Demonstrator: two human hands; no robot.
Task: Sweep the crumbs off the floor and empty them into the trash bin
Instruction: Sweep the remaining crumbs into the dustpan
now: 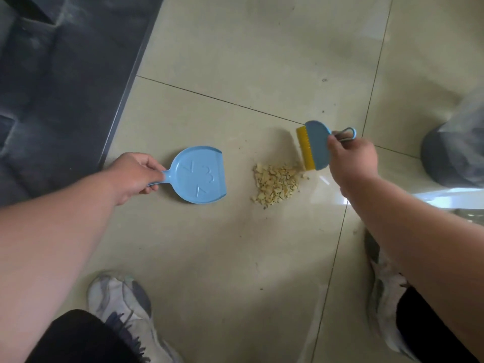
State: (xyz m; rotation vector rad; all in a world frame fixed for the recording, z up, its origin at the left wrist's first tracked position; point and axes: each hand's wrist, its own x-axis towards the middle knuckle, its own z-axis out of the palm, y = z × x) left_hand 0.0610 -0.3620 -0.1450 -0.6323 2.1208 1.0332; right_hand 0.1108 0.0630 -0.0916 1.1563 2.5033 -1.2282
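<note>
A: What is on the floor [235,258]?
B: Pale tiles. A dark cabinet [65,74] far left. The left hand [133,176] grips the dustpan [200,174]. Crumbs [276,185] lie beside it. The right hand [352,159] holds the brush [313,145].
A: And far right?
B: A gray bagged thing [455,150], cut off, blurry.

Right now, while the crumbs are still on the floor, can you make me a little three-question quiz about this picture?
1. True or false: the blue dustpan already has crumbs in it.
2. Which hand holds the brush? A) left hand B) right hand C) neither
3. Fill the gap: the crumb pile lies between the dustpan and the ____.

Key
1. False. The pan looks empty; the crumbs sit on the floor tiles.
2. B. The right hand grips the brush; the left hand grips the dustpan's handle.
3. Brush. Its yellow bristles touch the pile's right edge.
</note>
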